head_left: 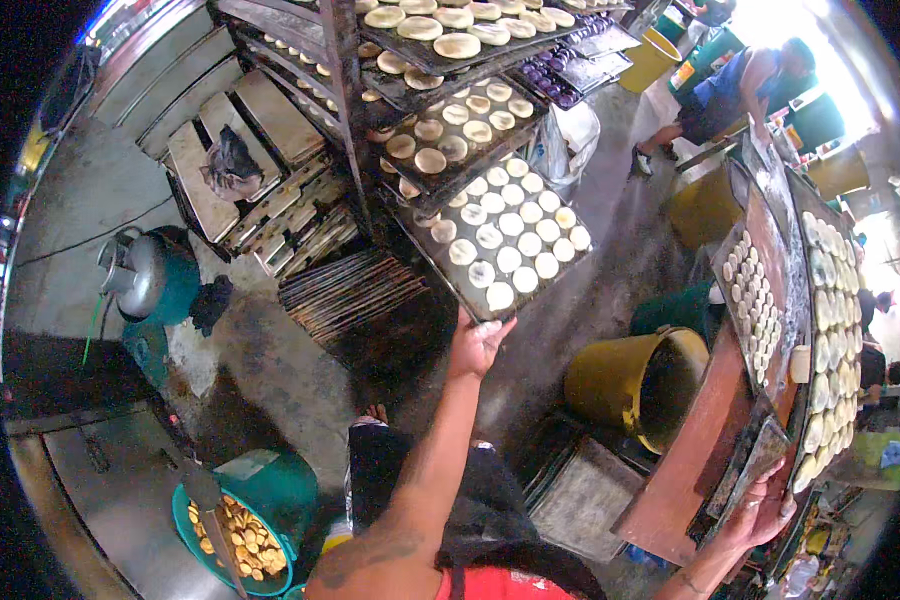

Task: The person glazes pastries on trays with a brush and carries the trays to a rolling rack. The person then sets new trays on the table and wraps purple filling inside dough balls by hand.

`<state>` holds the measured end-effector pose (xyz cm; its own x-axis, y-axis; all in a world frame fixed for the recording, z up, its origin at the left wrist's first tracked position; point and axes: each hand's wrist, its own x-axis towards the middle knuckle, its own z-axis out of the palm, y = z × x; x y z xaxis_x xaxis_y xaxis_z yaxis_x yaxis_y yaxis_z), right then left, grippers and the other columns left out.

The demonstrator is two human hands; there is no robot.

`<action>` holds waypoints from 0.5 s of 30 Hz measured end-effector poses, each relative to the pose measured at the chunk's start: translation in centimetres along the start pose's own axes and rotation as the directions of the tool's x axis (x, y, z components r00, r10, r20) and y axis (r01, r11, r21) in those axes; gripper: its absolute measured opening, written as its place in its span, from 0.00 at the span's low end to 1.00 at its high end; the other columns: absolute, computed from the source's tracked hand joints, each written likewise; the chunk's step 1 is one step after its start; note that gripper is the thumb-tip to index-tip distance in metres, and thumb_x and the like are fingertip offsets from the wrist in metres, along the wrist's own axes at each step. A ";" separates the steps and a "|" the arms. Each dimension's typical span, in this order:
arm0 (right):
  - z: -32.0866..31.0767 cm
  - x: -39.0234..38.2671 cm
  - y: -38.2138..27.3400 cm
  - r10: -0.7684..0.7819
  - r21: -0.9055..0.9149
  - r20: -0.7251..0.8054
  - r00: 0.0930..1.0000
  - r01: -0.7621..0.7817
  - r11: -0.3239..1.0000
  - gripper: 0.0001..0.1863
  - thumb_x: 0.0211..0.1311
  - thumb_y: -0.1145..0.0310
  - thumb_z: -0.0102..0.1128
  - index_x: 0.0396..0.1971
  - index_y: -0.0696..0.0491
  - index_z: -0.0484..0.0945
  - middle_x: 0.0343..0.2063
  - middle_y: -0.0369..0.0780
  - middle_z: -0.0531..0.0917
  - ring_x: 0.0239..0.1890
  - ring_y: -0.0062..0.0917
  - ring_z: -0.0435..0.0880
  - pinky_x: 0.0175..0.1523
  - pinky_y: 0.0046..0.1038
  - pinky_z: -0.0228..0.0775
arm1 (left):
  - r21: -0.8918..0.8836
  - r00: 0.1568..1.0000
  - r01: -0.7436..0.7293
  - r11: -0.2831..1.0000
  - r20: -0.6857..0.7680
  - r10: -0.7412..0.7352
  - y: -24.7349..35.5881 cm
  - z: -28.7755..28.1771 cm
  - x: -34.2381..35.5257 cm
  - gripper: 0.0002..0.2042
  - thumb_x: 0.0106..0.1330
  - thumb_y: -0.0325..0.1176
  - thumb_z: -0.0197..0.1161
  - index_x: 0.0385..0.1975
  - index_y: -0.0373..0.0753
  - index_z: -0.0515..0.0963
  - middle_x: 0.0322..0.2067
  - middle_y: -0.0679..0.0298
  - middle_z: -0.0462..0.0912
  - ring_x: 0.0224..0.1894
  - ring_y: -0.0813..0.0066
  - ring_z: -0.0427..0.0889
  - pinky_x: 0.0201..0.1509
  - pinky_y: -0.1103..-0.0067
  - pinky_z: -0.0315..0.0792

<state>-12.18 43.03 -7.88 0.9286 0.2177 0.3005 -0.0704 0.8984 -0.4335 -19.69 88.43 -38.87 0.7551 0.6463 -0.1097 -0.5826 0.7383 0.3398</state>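
My left hand (476, 343) reaches forward and grips the near edge of a dark baking tray (432, 248) that carries several round pale dough discs (510, 224). The tray sits partly in a metal rack (342, 70), at a low level. Above it, other trays (490, 125) with similar discs fill the rack's shelves. My right hand (765, 508) rests at the near edge of a dark tray (742, 478) on a brown wooden table (695, 440) to my right.
A yellow bucket (638, 385) stands on the wet floor between rack and table. Long trays of discs (830, 350) lie on the table. A teal basin of baked pieces (245, 525) sits at lower left. A gas cylinder (150, 275) stands left. Another person (735, 90) crouches far back.
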 end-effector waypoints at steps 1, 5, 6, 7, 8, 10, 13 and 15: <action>0.2 0.1 0.7 0.001 -0.012 -0.008 1.000 -0.001 1.000 0.45 0.51 0.89 0.48 0.73 0.60 0.47 0.74 0.48 0.52 0.76 0.39 0.50 0.76 0.49 0.52 | 0.005 1.000 0.002 1.000 -0.006 -0.002 0.4 0.0 1.1 0.41 0.54 0.12 0.50 0.71 0.54 0.58 0.66 0.63 0.67 0.67 0.58 0.67 0.68 0.47 0.63; -0.8 -0.7 2.9 0.115 0.006 -0.077 0.990 -0.115 0.993 0.41 0.50 0.85 0.51 0.70 0.60 0.56 0.70 0.50 0.60 0.73 0.41 0.56 0.75 0.47 0.53 | -0.070 0.983 -0.136 0.988 -0.137 0.126 3.5 -1.3 6.2 0.41 0.53 0.11 0.48 0.70 0.53 0.58 0.65 0.62 0.67 0.66 0.57 0.68 0.68 0.48 0.65; -1.2 -1.0 3.4 0.140 0.007 -0.073 0.987 -0.140 0.990 0.41 0.50 0.85 0.52 0.70 0.60 0.57 0.70 0.50 0.61 0.73 0.40 0.57 0.75 0.48 0.53 | -0.060 0.981 -0.164 0.985 -0.116 0.156 4.5 -1.5 7.6 0.41 0.53 0.11 0.48 0.70 0.53 0.59 0.64 0.61 0.68 0.65 0.56 0.69 0.68 0.49 0.66; -1.5 -1.2 4.1 0.161 0.008 -0.072 0.984 -0.161 0.987 0.41 0.51 0.85 0.52 0.70 0.59 0.58 0.70 0.49 0.62 0.72 0.40 0.59 0.74 0.49 0.55 | -0.116 0.980 -0.142 0.983 -0.158 0.123 5.7 -1.8 9.0 0.41 0.53 0.10 0.47 0.69 0.52 0.59 0.63 0.60 0.69 0.63 0.56 0.71 0.65 0.52 0.71; -1.7 -1.4 4.7 0.182 0.009 -0.073 0.981 -0.182 0.983 0.40 0.51 0.86 0.53 0.70 0.58 0.59 0.69 0.48 0.63 0.72 0.40 0.60 0.73 0.50 0.56 | -0.096 0.973 -0.159 0.983 -0.186 0.139 6.6 -2.0 9.8 0.41 0.53 0.09 0.47 0.69 0.53 0.59 0.62 0.60 0.70 0.61 0.57 0.73 0.63 0.53 0.73; -1.5 -2.1 6.2 0.242 0.044 -0.083 0.967 -0.239 0.970 0.40 0.51 0.86 0.53 0.69 0.58 0.59 0.68 0.48 0.64 0.71 0.40 0.62 0.73 0.49 0.58 | -0.042 0.977 -0.166 0.985 -0.143 0.158 8.1 -2.0 11.0 0.42 0.52 0.08 0.48 0.69 0.55 0.60 0.59 0.60 0.71 0.57 0.59 0.76 0.59 0.54 0.78; -2.2 -2.7 7.2 0.295 0.073 -0.160 0.942 -0.287 0.955 0.40 0.50 0.86 0.52 0.69 0.59 0.60 0.66 0.50 0.66 0.68 0.40 0.65 0.71 0.46 0.62 | -0.072 0.969 -0.162 0.984 -0.202 0.145 8.5 -1.7 11.2 0.41 0.52 0.08 0.50 0.68 0.54 0.61 0.59 0.59 0.72 0.57 0.59 0.76 0.58 0.53 0.78; -2.7 -2.9 7.5 0.414 0.210 -0.219 0.884 -0.371 0.904 0.45 0.48 0.88 0.50 0.72 0.58 0.52 0.71 0.49 0.58 0.73 0.41 0.58 0.70 0.46 0.63 | -0.084 0.968 -0.160 0.984 -0.208 0.139 8.2 -1.4 10.6 0.41 0.52 0.08 0.51 0.67 0.53 0.62 0.58 0.59 0.72 0.57 0.59 0.76 0.58 0.53 0.78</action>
<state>-14.46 48.14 -14.32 0.8713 0.4805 -0.0997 -0.4849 0.8119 -0.3251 -16.88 101.66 -38.57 0.5872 0.7688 -0.2534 -0.7189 0.6392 0.2732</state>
